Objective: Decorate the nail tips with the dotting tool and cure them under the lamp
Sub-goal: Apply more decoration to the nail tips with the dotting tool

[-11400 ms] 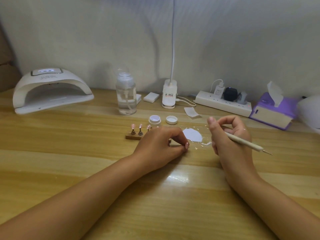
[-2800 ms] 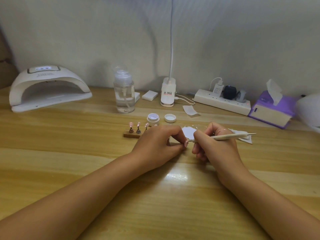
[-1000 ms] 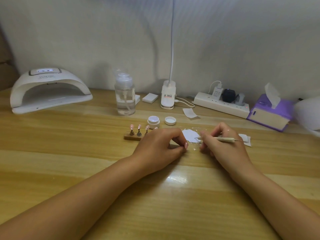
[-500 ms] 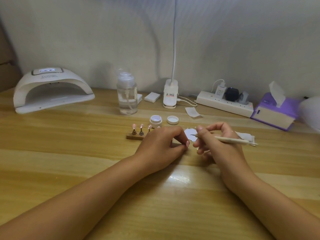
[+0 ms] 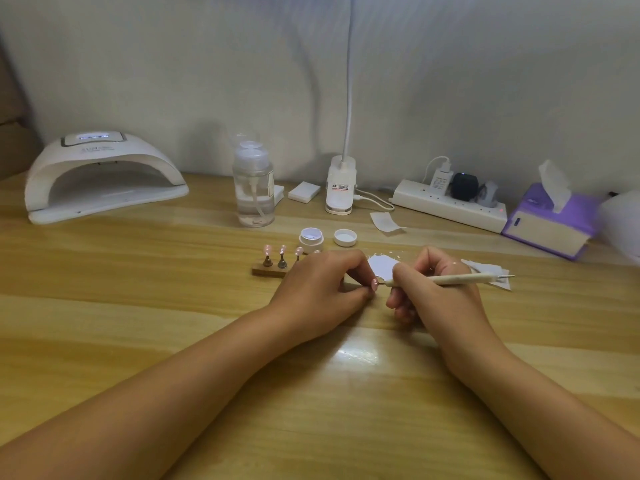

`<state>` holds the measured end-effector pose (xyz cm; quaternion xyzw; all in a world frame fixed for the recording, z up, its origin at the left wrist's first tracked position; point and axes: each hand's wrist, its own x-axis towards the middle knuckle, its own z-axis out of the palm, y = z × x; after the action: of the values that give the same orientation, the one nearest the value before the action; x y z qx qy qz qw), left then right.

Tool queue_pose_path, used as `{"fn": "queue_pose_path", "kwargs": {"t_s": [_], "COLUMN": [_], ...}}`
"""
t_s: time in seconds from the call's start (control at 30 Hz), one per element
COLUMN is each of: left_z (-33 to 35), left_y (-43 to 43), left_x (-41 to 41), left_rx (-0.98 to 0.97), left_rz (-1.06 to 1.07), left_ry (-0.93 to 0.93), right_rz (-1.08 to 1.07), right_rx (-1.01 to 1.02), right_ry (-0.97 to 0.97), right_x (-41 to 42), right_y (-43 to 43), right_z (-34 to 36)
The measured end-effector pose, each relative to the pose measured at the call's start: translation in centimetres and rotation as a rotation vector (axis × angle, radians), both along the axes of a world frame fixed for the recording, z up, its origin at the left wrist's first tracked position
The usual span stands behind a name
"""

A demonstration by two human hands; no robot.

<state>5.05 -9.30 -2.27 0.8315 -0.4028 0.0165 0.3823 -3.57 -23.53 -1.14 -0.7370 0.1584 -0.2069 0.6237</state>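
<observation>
dotting tool (image 5: 450,279) horizontal, tip apparently leftward

1. The left hand (image 5: 320,292) rests curled on the wooden table (image 5: 138,306), thumb and forefinger pinched together.
2. The right hand (image 5: 434,292), just beside it, grips a dotting tool (image 5: 450,279) pen-style, forearm angled inward.

A pink nail tip (image 5: 374,284) is pinched upright in the left hand (image 5: 320,289) near the middle of the tabletop, with the metal point of the slim, pale dotting tool (image 5: 450,279) touching it; the tool lies almost level in the right hand (image 5: 436,289). Three more pink nail tips (image 5: 282,250) stand on pegs in a small wooden holder (image 5: 268,270) just left of that hand. The white arched lamp (image 5: 100,176) sits at the back left corner, its opening facing forward.
</observation>
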Motion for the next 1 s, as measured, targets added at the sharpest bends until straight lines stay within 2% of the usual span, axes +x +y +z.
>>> {"fn": "queue_pose_path", "kwargs": {"t_s": [1.0], "left_z": [0.08], "left_y": [0.03], "left_x": [-0.05], "left_rx": [0.0], "left_rz": [-0.005], "left_ry": [-0.007], "right_rz": [-0.008], "right_rx": [-0.017], "right_ry": [0.0], "right_x": [0.02], "right_y": [-0.02], "right_z": [-0.09]}}
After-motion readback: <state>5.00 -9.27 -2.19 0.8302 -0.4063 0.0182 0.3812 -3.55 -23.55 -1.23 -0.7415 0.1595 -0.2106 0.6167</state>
